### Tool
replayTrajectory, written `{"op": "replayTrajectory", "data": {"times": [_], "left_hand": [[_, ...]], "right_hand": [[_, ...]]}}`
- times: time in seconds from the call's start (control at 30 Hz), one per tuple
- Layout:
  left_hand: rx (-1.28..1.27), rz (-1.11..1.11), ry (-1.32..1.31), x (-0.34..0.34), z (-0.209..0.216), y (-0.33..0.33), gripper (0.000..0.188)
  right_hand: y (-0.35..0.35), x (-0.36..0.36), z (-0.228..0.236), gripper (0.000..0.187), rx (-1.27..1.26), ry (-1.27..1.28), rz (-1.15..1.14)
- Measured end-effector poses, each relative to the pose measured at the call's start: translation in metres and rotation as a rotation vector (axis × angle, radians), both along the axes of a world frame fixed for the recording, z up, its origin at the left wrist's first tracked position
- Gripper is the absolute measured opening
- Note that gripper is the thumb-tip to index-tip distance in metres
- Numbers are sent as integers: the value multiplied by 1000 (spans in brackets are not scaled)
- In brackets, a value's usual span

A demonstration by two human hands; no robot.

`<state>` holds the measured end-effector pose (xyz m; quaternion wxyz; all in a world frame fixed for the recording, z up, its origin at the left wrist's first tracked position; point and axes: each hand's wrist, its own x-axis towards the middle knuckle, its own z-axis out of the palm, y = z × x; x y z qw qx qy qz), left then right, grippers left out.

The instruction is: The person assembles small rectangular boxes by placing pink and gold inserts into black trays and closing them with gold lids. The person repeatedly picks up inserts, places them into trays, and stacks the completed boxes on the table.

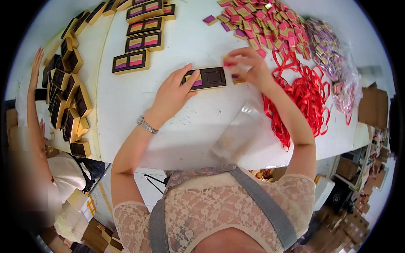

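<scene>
A shallow dark box (214, 77) with gold sides lies on the white table in front of me. My left hand (171, 89) grips its left end, thumb over a small purple-and-gold square (195, 82) in the left recess. The right recess holds no square. Just right of the box, my right hand (249, 67) pinches a small pink square (229, 62), slightly blurred. Under those fingers, another small gold-and-purple square (238, 79) lies on the table, partly hidden.
Filled boxes (130, 61) line up at the back left; dark-topped boxes (69, 99) pile along the left. Loose squares (270, 27) heap at the back. Red ribbon loops (301, 99) lie beside my right forearm, near a clear plastic bag (240, 130). Another person's arm (36, 71) reaches in at far left.
</scene>
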<state>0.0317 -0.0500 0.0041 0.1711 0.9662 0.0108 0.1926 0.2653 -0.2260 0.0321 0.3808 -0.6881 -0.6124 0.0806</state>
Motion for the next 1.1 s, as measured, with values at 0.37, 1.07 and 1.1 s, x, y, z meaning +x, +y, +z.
{"op": "replayTrajectory", "data": {"times": [0.37, 1.07, 1.1], "left_hand": [[-90, 99, 4, -26, 24, 20, 68], [-193, 1196, 266, -174, 18, 66, 63], [-206, 1150, 255, -162, 17, 52, 64]], "right_hand": [[12, -51, -21, 47, -16, -503, 165], [254, -32, -16, 37, 244, -639, -242], [236, -22, -17, 37, 190, -624, -224]]}}
